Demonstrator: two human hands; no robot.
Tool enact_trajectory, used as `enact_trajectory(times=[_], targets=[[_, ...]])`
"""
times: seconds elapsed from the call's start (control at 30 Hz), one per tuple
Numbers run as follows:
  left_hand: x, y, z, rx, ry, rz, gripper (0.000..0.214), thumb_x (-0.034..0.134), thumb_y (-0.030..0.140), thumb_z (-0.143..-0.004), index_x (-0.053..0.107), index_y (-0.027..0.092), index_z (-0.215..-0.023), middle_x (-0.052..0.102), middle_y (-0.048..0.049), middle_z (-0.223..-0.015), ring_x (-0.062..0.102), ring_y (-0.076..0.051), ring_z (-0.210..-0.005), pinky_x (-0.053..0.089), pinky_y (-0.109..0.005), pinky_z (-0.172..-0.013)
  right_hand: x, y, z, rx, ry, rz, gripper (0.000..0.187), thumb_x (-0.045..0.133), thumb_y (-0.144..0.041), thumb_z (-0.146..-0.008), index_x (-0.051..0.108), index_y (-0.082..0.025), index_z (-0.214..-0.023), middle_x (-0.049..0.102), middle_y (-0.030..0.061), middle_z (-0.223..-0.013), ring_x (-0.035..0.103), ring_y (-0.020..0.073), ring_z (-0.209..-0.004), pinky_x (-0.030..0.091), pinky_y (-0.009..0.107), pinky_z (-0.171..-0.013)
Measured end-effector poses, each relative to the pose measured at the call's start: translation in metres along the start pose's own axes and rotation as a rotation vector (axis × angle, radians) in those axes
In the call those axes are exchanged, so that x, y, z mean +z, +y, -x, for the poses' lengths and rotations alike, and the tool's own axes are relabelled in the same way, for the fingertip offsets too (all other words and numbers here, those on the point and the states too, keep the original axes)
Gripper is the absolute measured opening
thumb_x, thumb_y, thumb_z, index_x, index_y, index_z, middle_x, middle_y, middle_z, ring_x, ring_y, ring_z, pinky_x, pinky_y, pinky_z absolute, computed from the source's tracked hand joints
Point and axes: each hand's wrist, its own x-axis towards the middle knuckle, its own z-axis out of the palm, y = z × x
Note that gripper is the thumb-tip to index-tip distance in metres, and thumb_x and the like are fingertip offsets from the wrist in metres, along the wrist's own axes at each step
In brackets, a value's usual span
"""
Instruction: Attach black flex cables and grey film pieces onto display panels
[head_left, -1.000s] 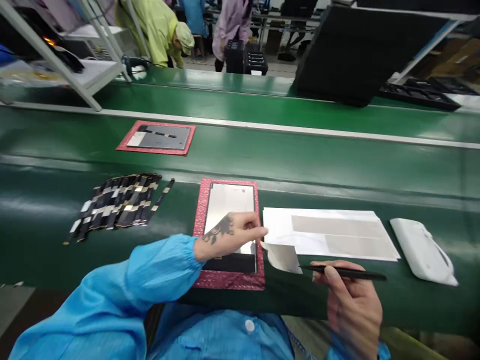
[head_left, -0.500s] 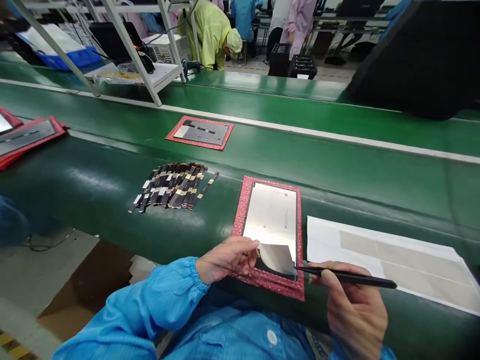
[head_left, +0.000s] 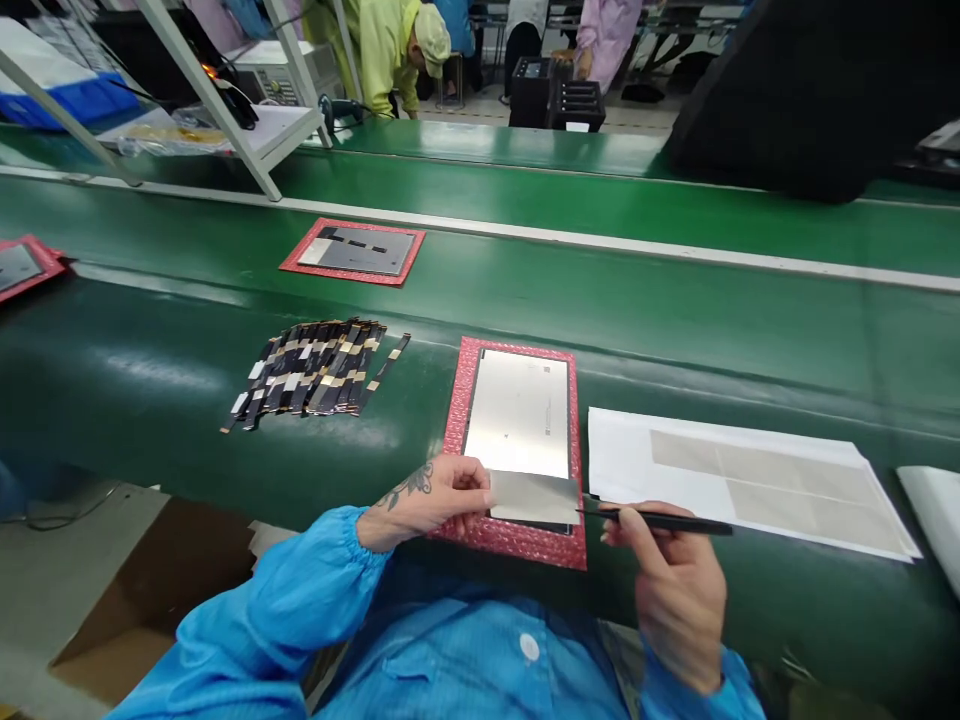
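Observation:
My left hand (head_left: pixel 442 497) pinches the left edge of a thin grey adhesive sheet (head_left: pixel 534 496). My right hand (head_left: pixel 679 575) holds black tweezers (head_left: pixel 686 523), whose tips meet the sheet's right edge. The sheet spans the near end of a silvery display panel (head_left: pixel 517 405); whether it touches the panel I cannot tell. Beneath the panel is red bubble wrap (head_left: pixel 517 545). To the right, white backing paper (head_left: pixel 619 450) carries several grey rectangular sheets (head_left: pixel 787 490).
A pile of black flex cables (head_left: pixel 315 370) lies left of the panel on the green bench (head_left: pixel 675 350). Farther back, another panel (head_left: pixel 360 250) rests on red wrap with a cable across it. A white-framed shelf (head_left: pixel 277 140) stands back left, and a person in yellow (head_left: pixel 375 50) bends beyond the bench.
The grey sheet was curved and is now flatter and stretched level between my left hand and the tweezers. The view has shifted, moving most of the scene leftward and slightly upward.

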Motion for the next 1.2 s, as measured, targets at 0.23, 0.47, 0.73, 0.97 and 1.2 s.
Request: enact_trajectory(times=[0.23,0.47,0.73,0.97,1.2], targets=[[0.018,-0.017,-0.016,0.062,0.181,-0.466,0.019,0.051,0.032,-0.077,0.05,0.018,-0.065,0.047,0.004,-0.054,0.042,-0.009,-0.049,0.03,-0.022,-0.048,-0.009,0.04,0.01,0.064,0.046,0.063,0.032,0.078,-0.045,-0.07,0.061,-0.021,-0.085,0.071,-0.0001,-0.073,0.069,0.0185,-0.065,0.059,0.033,-0.064],[0.019,-0.025,-0.016,0.081,0.22,-0.605,0.027,0.047,0.041,-0.079,0.051,0.019,-0.066,0.051,0.0028,-0.057,0.045,-0.012,-0.054,0.032,-0.023,-0.053,-0.012,0.052,0.02,0.079,0.052,0.078,0.029,0.076,-0.043,-0.073,0.062,-0.022,-0.088,0.072,0.0006,-0.081,0.07,0.0189,-0.073,0.059,0.033,-0.07],[0.023,-0.024,-0.016,0.07,0.233,-0.681,0.03,0.045,0.046,-0.08,0.053,0.019,-0.067,0.051,0.0028,-0.056,0.046,-0.012,-0.052,0.034,-0.023,-0.052,-0.012,0.05,0.019,0.086,0.029,0.106,0.026,0.073,-0.045,-0.075,0.063,-0.023,-0.087,0.074,0.0007,-0.08,0.07,0.0191,-0.073,0.058,0.033,-0.07],[0.022,-0.022,-0.015,0.083,0.227,-0.703,0.029,0.046,0.044,-0.082,0.054,0.019,-0.068,0.052,0.003,-0.056,0.047,-0.012,-0.052,0.034,-0.023,-0.052,-0.013,0.046,0.021,0.087,0.013,0.13,0.025,0.072,-0.041,-0.078,0.063,-0.022,-0.089,0.074,0.0021,-0.084,0.071,0.0197,-0.076,0.058,0.033,-0.072],[0.023,-0.025,-0.015,0.094,0.236,-0.733,0.026,0.046,0.039,-0.083,0.053,0.019,-0.068,0.052,0.0032,-0.057,0.049,-0.012,-0.053,0.035,-0.023,-0.053,-0.012,0.046,0.021,0.073,0.013,0.153,0.026,0.072,-0.043,-0.078,0.062,-0.021,-0.09,0.074,0.0025,-0.083,0.07,0.02,-0.075,0.058,0.034,-0.071]])
